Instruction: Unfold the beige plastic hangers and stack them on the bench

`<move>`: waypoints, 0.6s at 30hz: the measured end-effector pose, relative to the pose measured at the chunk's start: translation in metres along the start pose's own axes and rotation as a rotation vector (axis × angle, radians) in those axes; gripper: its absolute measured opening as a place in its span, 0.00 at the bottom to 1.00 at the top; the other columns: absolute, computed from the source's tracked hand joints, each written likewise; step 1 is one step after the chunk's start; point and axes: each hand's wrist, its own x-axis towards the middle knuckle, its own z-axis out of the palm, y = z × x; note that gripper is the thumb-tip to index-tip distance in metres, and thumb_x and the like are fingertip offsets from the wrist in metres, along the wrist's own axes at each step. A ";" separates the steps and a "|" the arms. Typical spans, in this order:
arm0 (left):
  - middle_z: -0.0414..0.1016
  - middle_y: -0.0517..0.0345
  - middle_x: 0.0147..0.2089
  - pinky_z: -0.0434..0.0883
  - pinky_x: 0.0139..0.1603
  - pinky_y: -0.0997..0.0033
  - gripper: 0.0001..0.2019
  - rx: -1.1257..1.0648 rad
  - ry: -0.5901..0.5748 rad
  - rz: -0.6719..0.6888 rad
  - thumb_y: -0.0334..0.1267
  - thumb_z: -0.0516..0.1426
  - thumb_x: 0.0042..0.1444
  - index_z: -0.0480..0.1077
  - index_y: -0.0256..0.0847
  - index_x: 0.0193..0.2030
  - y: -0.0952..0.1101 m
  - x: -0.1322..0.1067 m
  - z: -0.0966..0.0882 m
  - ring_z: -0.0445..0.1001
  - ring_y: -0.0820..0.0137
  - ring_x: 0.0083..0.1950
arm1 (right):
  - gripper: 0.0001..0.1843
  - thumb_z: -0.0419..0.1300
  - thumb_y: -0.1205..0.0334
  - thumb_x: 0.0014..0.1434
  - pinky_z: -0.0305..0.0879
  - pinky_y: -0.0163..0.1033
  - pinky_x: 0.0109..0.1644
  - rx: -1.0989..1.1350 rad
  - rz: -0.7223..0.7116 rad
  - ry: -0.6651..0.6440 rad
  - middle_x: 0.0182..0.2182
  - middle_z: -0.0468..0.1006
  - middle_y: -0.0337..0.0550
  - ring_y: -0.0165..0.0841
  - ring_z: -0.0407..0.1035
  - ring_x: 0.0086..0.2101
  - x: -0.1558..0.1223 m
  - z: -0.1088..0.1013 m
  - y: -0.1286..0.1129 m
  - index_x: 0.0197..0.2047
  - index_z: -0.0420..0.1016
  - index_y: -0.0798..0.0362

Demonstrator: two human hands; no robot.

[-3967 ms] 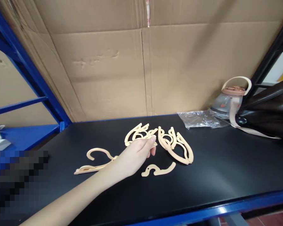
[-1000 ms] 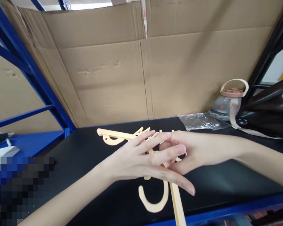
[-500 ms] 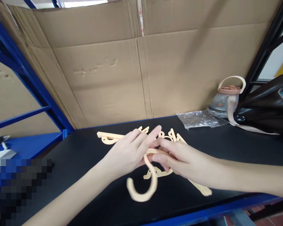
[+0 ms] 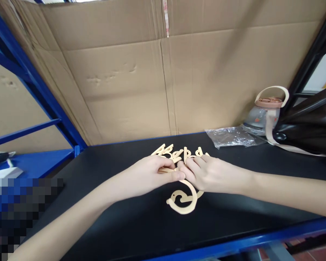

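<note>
My left hand (image 4: 154,174) grips a cream plastic hanger by the base of its hook (image 4: 191,206), thumb laid across the top. Close beside it, my right hand (image 4: 206,172) is closed with its fingers curled over the same hanger, so most of its body is hidden. The hook curves down towards me. Beneath it a second cream hanger piece (image 4: 176,195) lies on the black table, partly covered. Just beyond my hands several more cream hanger pieces (image 4: 187,154) lie in a group.
A cardboard wall (image 4: 125,90) rises behind the black tabletop (image 4: 119,228). At the back right are a clear plastic bag (image 4: 228,137), a jug-shaped water bottle (image 4: 263,116) with a strap, and a shiny black bag (image 4: 309,127). Blue metal frame posts (image 4: 35,87) stand at the left.
The hanger has turned: its long arm no longer sticks out at the left, and its hook has swung right. My left fingers have curled in, and my right hand has rolled knuckles up.
</note>
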 end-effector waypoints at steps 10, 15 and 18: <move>0.74 0.60 0.24 0.52 0.24 0.76 0.08 -0.278 -0.203 -0.194 0.41 0.59 0.50 0.69 0.39 0.25 -0.010 0.023 0.007 0.58 0.76 0.23 | 0.15 0.43 0.82 0.57 0.44 0.37 0.18 0.121 0.004 -0.100 0.19 0.67 0.39 0.30 0.62 0.17 0.005 0.012 -0.002 0.35 0.65 0.58; 0.74 0.61 0.21 0.58 0.28 0.76 0.08 -0.294 -0.055 -0.207 0.38 0.59 0.49 0.66 0.40 0.24 -0.006 0.015 0.012 0.70 0.70 0.30 | 0.08 0.48 0.76 0.59 0.38 0.37 0.20 0.249 0.297 -0.345 0.18 0.70 0.40 0.33 0.65 0.17 0.007 0.013 0.034 0.38 0.65 0.58; 0.72 0.63 0.23 0.52 0.21 0.78 0.09 -0.345 0.000 -0.176 0.42 0.60 0.51 0.66 0.41 0.31 0.004 0.003 -0.007 0.60 0.77 0.22 | 0.09 0.46 0.66 0.65 0.39 0.36 0.21 0.428 0.418 -0.419 0.18 0.70 0.39 0.33 0.65 0.18 0.006 0.011 0.040 0.37 0.65 0.56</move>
